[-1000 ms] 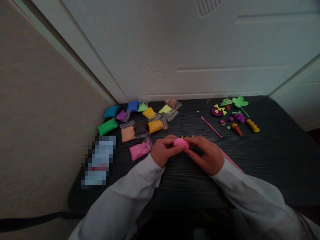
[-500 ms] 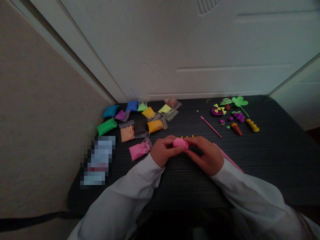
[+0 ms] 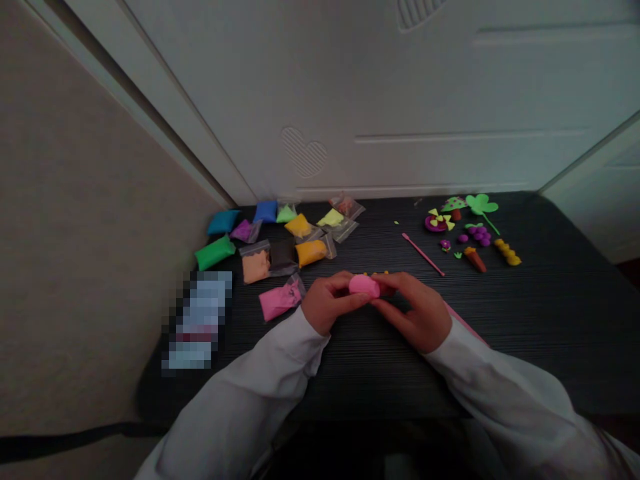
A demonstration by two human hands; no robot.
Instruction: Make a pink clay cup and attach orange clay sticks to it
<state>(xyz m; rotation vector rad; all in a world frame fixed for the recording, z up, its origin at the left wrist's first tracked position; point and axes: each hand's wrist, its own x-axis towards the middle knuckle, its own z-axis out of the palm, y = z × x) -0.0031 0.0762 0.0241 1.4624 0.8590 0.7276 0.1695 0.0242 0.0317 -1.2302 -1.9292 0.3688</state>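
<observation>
Between my two hands is a flattened, rounded piece of pink modelling clay, held above the black table. My left hand pinches its left side, thumb along the lower edge. From the other side, my right hand grips the right edge with thumb and fingertips. Small yellow-orange clay balls lie just behind the fingers, partly hidden. A pink stick tool rests beyond my right hand. Another long pink tool is partly covered by the right forearm.
Several bags of coloured clay lie at the left back, among them a pink clay bag and a green one. A blurred-out phone-like slab is at left. Shaped clay pieces, including purple grapes and a yellow twist, sit at right.
The hands and the pink clay have barely moved, with the clay turned slightly. The whole view has shifted a little.
</observation>
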